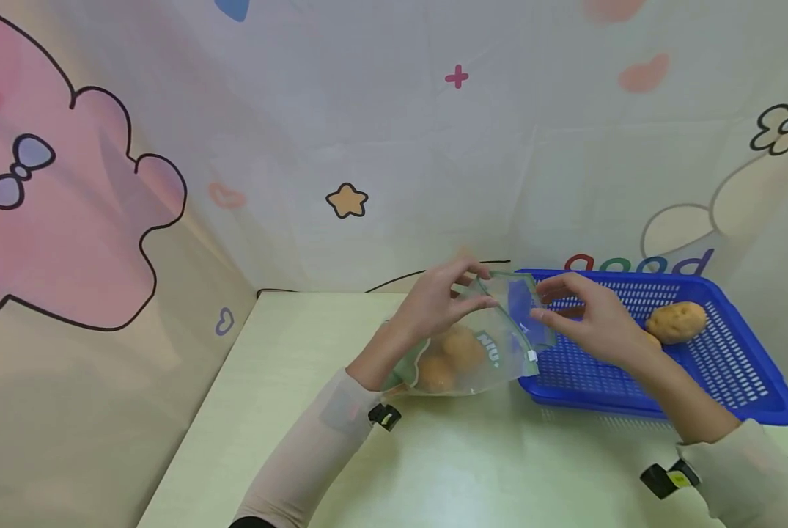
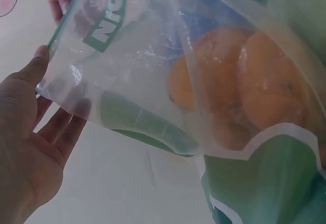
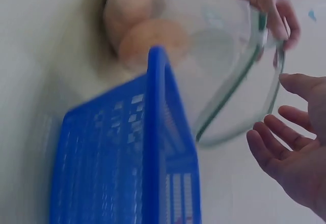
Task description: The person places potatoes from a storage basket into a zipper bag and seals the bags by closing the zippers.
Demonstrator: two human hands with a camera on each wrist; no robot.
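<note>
A clear zip bag (image 1: 499, 334) with green print and a white slider holds several potatoes (image 2: 272, 81) at its bottom. My left hand (image 1: 443, 297) pinches one side of the bag's mouth between thumb and fingers; the left wrist view has the fingers showing through the plastic. At the other side of the mouth is my right hand (image 1: 588, 315), thumb and fingers spread apart, fingertips right at the bag's edge. The right wrist view shows the mouth parted, with the right hand (image 3: 295, 137) beside its rim.
A blue plastic basket (image 1: 750, 352) stands to the right, behind my right forearm. In it lies a potato (image 1: 676, 323), with part of another hidden by the hand. The pale table (image 1: 301, 323) meets a printed cloth backdrop (image 1: 400, 147) at the back and left.
</note>
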